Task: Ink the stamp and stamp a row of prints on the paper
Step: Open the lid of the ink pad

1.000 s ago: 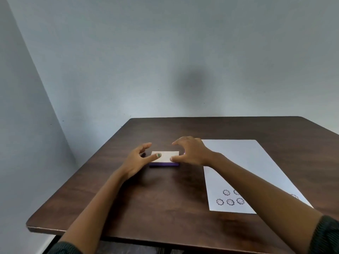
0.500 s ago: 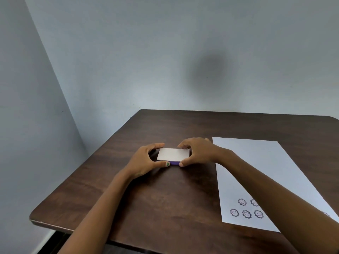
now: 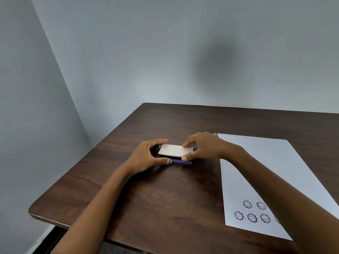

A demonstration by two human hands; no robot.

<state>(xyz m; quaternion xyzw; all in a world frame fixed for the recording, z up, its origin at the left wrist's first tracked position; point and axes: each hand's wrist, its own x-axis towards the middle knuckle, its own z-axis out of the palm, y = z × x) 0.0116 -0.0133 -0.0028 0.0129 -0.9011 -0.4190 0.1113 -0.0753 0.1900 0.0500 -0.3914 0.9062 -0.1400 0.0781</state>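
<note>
A small ink pad case lies on the dark wooden table (image 3: 165, 198); it has a purple base (image 3: 181, 161) and a white lid (image 3: 174, 150). My left hand (image 3: 146, 158) grips the left end of the base. My right hand (image 3: 203, 148) pinches the lid's right end, and the lid is tilted up a little off the base at the front. A white sheet of paper (image 3: 266, 171) lies to the right, with several round smiley prints (image 3: 252, 211) near its front edge. No stamp is visible.
The table stands in a corner, with grey walls (image 3: 128, 61) behind it and to its left. Its front-left corner (image 3: 33, 213) and front edge are close to me. My right forearm crosses over the paper's front right part.
The camera has swung left and come closer. My right hand has lifted the white lid slightly off the purple base, while my left hand keeps its hold on the case.
</note>
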